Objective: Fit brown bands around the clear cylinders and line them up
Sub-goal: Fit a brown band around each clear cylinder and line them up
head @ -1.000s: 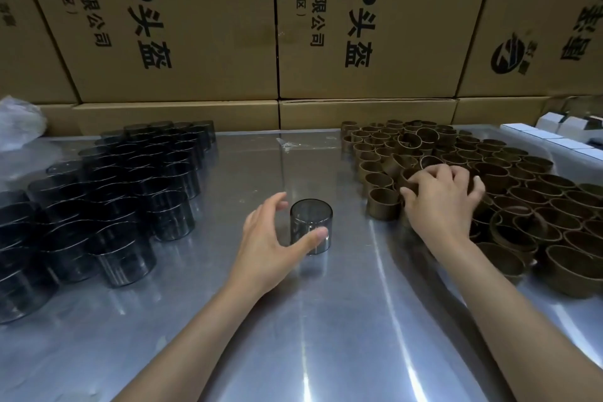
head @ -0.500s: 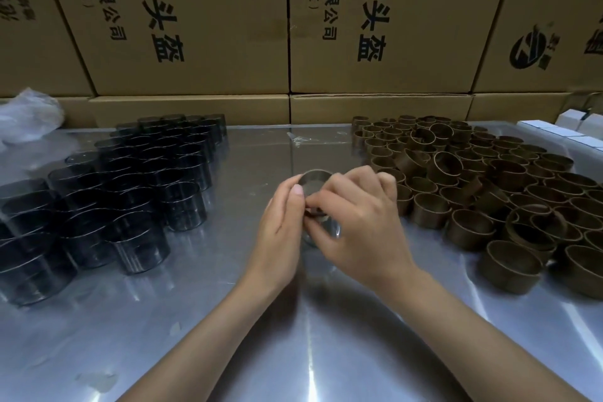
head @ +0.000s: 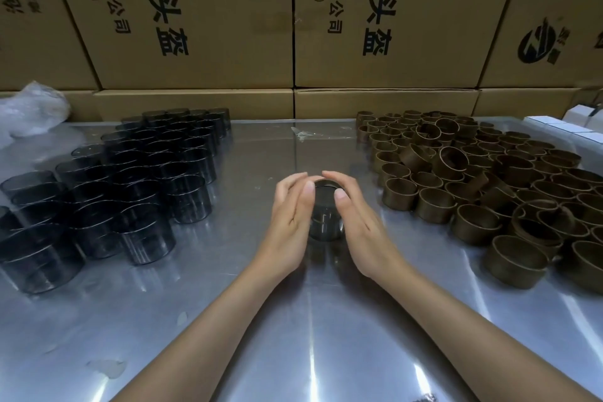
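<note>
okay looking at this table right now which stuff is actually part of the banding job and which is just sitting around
Part of the job:
- cylinder standing between the left hand and right hand
- group of clear cylinders at left
- pile of brown bands at right
- metal table as work surface

Just lying about:
- cardboard boxes behind
- crumpled plastic bag
- white boxes
- scrap of clear film

steel table (head: 293, 336): clear cylinders (head: 130, 179), brown bands (head: 489, 179)
</note>
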`<move>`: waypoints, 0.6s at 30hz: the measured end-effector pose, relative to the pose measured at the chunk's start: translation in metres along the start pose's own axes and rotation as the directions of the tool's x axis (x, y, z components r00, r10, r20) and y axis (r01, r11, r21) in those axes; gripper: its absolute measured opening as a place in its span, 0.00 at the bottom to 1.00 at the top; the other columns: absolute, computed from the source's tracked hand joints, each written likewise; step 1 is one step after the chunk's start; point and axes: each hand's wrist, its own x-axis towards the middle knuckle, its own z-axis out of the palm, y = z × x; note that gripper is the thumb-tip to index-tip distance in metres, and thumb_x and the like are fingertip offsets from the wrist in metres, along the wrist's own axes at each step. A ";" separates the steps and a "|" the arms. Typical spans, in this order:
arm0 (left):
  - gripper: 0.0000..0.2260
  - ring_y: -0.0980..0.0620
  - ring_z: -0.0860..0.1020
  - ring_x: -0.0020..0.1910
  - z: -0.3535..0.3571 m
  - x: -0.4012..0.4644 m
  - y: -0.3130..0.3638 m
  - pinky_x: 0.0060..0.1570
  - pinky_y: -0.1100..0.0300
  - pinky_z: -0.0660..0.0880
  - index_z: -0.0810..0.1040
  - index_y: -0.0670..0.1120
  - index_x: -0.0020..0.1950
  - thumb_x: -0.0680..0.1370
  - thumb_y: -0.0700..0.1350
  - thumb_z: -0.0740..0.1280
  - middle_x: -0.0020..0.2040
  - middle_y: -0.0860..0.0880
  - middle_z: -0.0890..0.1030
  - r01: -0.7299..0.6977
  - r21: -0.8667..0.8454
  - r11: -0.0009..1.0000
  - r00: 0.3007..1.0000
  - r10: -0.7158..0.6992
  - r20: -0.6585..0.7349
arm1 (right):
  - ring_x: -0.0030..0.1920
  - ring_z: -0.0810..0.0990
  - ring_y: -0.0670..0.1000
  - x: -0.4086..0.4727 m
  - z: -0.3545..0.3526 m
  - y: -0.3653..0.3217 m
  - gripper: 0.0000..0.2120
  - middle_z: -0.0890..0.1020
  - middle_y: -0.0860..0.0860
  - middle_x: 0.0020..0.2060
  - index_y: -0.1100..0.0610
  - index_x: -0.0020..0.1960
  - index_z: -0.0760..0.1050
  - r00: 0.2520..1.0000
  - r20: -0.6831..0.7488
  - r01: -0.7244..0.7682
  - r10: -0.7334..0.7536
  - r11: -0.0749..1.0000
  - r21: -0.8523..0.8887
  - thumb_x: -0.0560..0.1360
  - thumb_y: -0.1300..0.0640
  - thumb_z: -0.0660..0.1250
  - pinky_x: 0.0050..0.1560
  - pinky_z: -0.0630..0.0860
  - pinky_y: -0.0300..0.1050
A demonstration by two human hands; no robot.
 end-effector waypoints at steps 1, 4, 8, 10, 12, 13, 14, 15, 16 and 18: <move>0.14 0.63 0.65 0.68 -0.001 0.000 0.001 0.67 0.72 0.59 0.72 0.61 0.57 0.79 0.58 0.48 0.62 0.59 0.69 0.019 -0.012 1.000 0.999 -0.019 0.046 | 0.66 0.69 0.39 0.000 0.001 0.002 0.18 0.73 0.42 0.63 0.45 0.67 0.66 1.000 -0.006 -0.005 0.005 1.000 0.023 0.80 0.47 0.47 0.66 0.64 0.37; 0.24 0.67 0.69 0.64 -0.003 0.000 0.001 0.61 0.75 0.64 0.69 0.54 0.67 0.76 0.61 0.49 0.64 0.58 0.73 0.085 -0.030 0.996 0.986 -0.079 0.150 | 0.62 0.72 0.39 0.003 0.003 0.004 0.14 0.77 0.42 0.58 0.44 0.63 0.69 0.997 -0.056 -0.051 0.056 0.995 0.084 0.84 0.52 0.48 0.64 0.68 0.40; 0.35 0.61 0.66 0.69 -0.004 0.002 -0.001 0.68 0.65 0.61 0.61 0.48 0.75 0.72 0.66 0.50 0.71 0.54 0.69 0.185 0.022 0.982 0.962 -0.186 0.198 | 0.55 0.75 0.35 0.007 0.003 0.009 0.14 0.79 0.38 0.52 0.42 0.60 0.70 0.986 -0.084 -0.131 0.143 0.982 0.138 0.84 0.51 0.48 0.59 0.70 0.38; 0.33 0.60 0.69 0.68 -0.004 0.002 0.000 0.70 0.61 0.62 0.65 0.49 0.73 0.73 0.65 0.49 0.68 0.53 0.72 0.167 0.032 0.985 0.966 -0.170 0.193 | 0.64 0.72 0.40 0.009 -0.001 0.013 0.19 0.76 0.41 0.61 0.44 0.68 0.67 0.978 -0.004 -0.206 0.208 0.973 0.107 0.82 0.43 0.47 0.67 0.67 0.43; 0.31 0.62 0.69 0.67 -0.004 0.001 0.001 0.69 0.64 0.62 0.68 0.50 0.71 0.74 0.65 0.48 0.67 0.55 0.74 0.184 0.027 0.983 0.965 -0.186 0.185 | 0.71 0.65 0.45 0.011 -0.006 0.016 0.34 0.70 0.44 0.70 0.47 0.74 0.61 0.959 0.096 -0.270 0.268 0.963 0.004 0.75 0.30 0.44 0.73 0.59 0.48; 0.31 0.63 0.68 0.68 -0.005 0.001 0.002 0.69 0.65 0.60 0.68 0.51 0.71 0.75 0.65 0.48 0.68 0.57 0.73 0.188 0.032 0.982 0.963 -0.191 0.190 | 0.71 0.65 0.45 0.010 -0.008 0.017 0.37 0.69 0.43 0.70 0.46 0.74 0.60 0.950 0.125 -0.282 0.287 0.958 -0.056 0.72 0.28 0.42 0.72 0.58 0.46; 0.31 0.64 0.66 0.68 -0.005 0.001 0.002 0.69 0.66 0.59 0.68 0.52 0.72 0.75 0.65 0.47 0.69 0.57 0.71 0.198 0.045 0.979 0.960 -0.203 0.192 | 0.70 0.67 0.46 0.010 -0.009 0.017 0.36 0.71 0.42 0.66 0.45 0.72 0.62 0.946 0.132 -0.286 0.297 0.954 -0.094 0.72 0.27 0.41 0.70 0.59 0.45; 0.31 0.64 0.65 0.69 -0.004 0.000 0.003 0.70 0.65 0.58 0.67 0.52 0.72 0.75 0.65 0.46 0.69 0.58 0.70 0.202 0.058 0.978 0.958 -0.209 0.196 | 0.68 0.69 0.47 0.010 -0.009 0.017 0.33 0.72 0.43 0.63 0.45 0.70 0.63 0.943 0.123 -0.298 0.311 0.948 -0.111 0.73 0.29 0.40 0.66 0.61 0.44; 0.31 0.64 0.65 0.69 -0.004 0.001 0.002 0.71 0.64 0.57 0.67 0.53 0.72 0.75 0.65 0.45 0.69 0.58 0.70 0.207 0.054 0.977 0.956 -0.213 0.201 | 0.66 0.70 0.48 0.009 -0.008 0.016 0.32 0.73 0.44 0.62 0.46 0.68 0.63 0.939 0.107 -0.316 0.327 0.943 -0.106 0.74 0.30 0.40 0.65 0.62 0.45; 0.31 0.63 0.66 0.69 -0.001 -0.001 0.007 0.73 0.60 0.58 0.69 0.54 0.70 0.75 0.65 0.44 0.68 0.57 0.71 0.189 0.030 0.982 0.964 -0.191 0.187 | 0.66 0.70 0.48 0.009 -0.005 0.013 0.32 0.73 0.46 0.63 0.49 0.68 0.64 0.932 0.095 -0.346 0.349 0.937 -0.051 0.75 0.31 0.41 0.67 0.63 0.47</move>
